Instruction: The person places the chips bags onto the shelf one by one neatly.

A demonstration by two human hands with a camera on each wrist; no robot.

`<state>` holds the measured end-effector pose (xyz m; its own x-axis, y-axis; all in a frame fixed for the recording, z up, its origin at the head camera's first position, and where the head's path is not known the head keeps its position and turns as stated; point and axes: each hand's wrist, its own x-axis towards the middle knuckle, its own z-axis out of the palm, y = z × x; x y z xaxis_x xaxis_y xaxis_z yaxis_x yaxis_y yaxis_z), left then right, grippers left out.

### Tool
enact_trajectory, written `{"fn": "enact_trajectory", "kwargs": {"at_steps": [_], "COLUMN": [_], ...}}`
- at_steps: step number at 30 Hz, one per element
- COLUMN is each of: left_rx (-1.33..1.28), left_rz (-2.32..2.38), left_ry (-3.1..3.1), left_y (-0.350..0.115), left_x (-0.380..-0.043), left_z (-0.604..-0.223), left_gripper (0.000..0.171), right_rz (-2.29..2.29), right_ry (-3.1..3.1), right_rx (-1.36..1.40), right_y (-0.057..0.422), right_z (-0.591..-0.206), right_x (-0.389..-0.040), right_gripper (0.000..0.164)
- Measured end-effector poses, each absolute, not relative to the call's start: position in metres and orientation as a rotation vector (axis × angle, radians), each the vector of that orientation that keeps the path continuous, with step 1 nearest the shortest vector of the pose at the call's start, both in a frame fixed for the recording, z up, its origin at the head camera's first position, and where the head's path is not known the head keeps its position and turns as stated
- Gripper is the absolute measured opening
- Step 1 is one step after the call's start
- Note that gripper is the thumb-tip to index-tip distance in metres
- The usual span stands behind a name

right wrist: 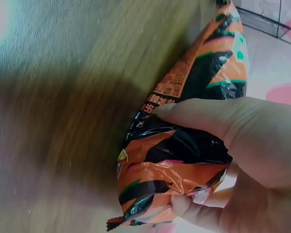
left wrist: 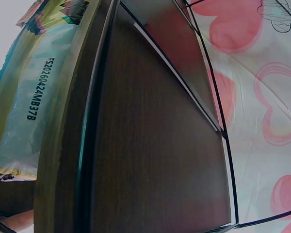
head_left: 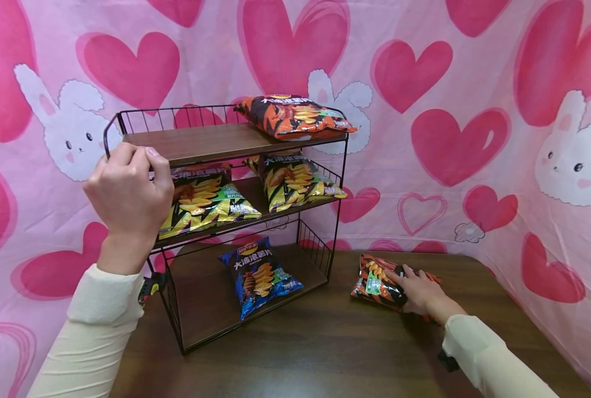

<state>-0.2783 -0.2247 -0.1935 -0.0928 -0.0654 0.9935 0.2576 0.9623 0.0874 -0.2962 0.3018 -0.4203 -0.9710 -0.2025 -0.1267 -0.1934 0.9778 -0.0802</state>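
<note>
At the rack's top left corner, my left hand (head_left: 130,190) grips the frame of the three-tier shelf rack (head_left: 191,145) with curled fingers; its exact hold is hidden. To the right, on the table, my right hand (head_left: 420,293) holds an orange and black bag of potato chips (head_left: 373,281). Seen from the right wrist, the thumb (right wrist: 203,114) presses one side of the bag (right wrist: 160,150) and fingers lie on the other. The left wrist view shows dark wood boards (left wrist: 155,121) and part of a yellow bag (left wrist: 34,107).
Another orange chip bag (head_left: 300,117) lies at the top shelf's right end. Two yellow bags, one left (head_left: 208,199) and one right (head_left: 297,182), rest on the middle shelf. A blue bag (head_left: 260,276) lies on the bottom shelf. The wooden table (head_left: 325,342) meets a pink heart-patterned backdrop (head_left: 415,215).
</note>
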Motion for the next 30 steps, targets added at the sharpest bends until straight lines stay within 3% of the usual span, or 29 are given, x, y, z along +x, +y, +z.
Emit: {"fn": "enact_trajectory", "kwargs": {"at_steps": [14, 22, 30], "left_rx": [-0.16, -0.167, -0.155], "left_rz": [-0.269, -0.271, -0.274], "left_ry": [-1.641, -1.644, -1.633], "left_y": [-0.224, -0.224, -0.225], "left_x": [-0.277, -0.278, -0.278], "left_z": [-0.193, -0.195, -0.193], "left_gripper": [0.05, 0.054, 0.051], "right_rz": [-0.061, 0.02, -0.123], "right_ry": [2.983, 2.933, 2.841], "right_rx": [-0.562, -0.489, -0.14], "right_y": [0.328, 0.326, 0.287], "right_z": [-0.425, -0.413, -0.377], "right_x": [-0.297, -0.294, -0.285], "right_gripper": [0.101, 0.104, 0.11]}}
